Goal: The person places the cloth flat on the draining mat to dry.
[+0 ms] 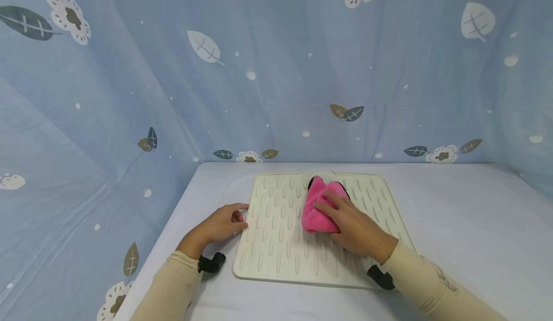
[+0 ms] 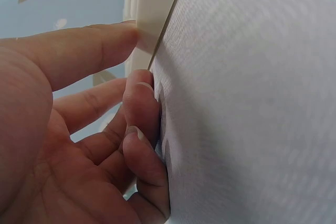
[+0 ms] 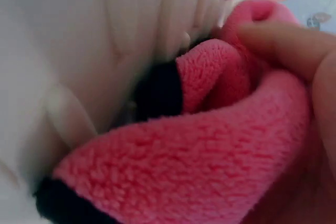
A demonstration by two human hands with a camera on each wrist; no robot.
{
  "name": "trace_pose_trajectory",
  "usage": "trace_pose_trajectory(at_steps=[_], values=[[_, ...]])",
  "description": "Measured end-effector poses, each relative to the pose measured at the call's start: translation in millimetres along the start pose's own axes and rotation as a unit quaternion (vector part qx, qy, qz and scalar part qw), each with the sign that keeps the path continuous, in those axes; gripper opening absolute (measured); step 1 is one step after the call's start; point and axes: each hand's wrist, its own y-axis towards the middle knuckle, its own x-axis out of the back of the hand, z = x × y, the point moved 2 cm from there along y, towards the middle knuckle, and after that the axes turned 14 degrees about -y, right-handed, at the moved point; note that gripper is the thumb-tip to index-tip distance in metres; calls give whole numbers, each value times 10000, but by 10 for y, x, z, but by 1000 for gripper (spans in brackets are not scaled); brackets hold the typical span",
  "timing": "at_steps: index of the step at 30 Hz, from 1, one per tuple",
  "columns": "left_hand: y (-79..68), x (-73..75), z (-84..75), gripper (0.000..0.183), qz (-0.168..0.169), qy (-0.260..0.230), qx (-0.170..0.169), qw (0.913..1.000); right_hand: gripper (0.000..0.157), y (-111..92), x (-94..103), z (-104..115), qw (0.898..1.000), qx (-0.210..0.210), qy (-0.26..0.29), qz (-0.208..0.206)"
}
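A cream ridged mat (image 1: 276, 258), like a silicone drying mat, lies flat on the white-covered table. My right hand (image 1: 356, 225) grips a bunched pink plush cloth (image 1: 317, 210) with black edging, over the mat's upper middle. Close up in the right wrist view, folds of the cloth (image 3: 184, 166) lie against the raised ridges. At the mat's left edge is my left hand (image 1: 222, 222), thumb and index fingertip touching the rim apart from each other. In the left wrist view the thumb (image 2: 100, 45) presses the mat's side, and the other fingers bend near the tabletop.
The white tabletop (image 1: 466, 225) extends to the right of the mat. A blue curtain (image 1: 276, 71) with leaves and flowers hangs behind the table and along its left side. Black wrist cameras are strapped at both sleeves, the right one (image 1: 381, 278) low over the mat.
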Motion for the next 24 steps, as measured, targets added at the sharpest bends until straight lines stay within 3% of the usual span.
trace_pose_trajectory(at_steps=[5, 14, 24], values=[[18, -4, 8, 54, 6, -1, -23, 10000, 73, -87, -54, 0, 9976, 334, -106, 602], [3, 3, -42, 54, -8, 65, 1, 10000, 74, -126, -88, -2, 9971, 488, -209, 544], [-7, -11, -18, 54, -106, 78, 168, 9998, 81, -177, -84, -30, 9929, 537, 165, 1045]])
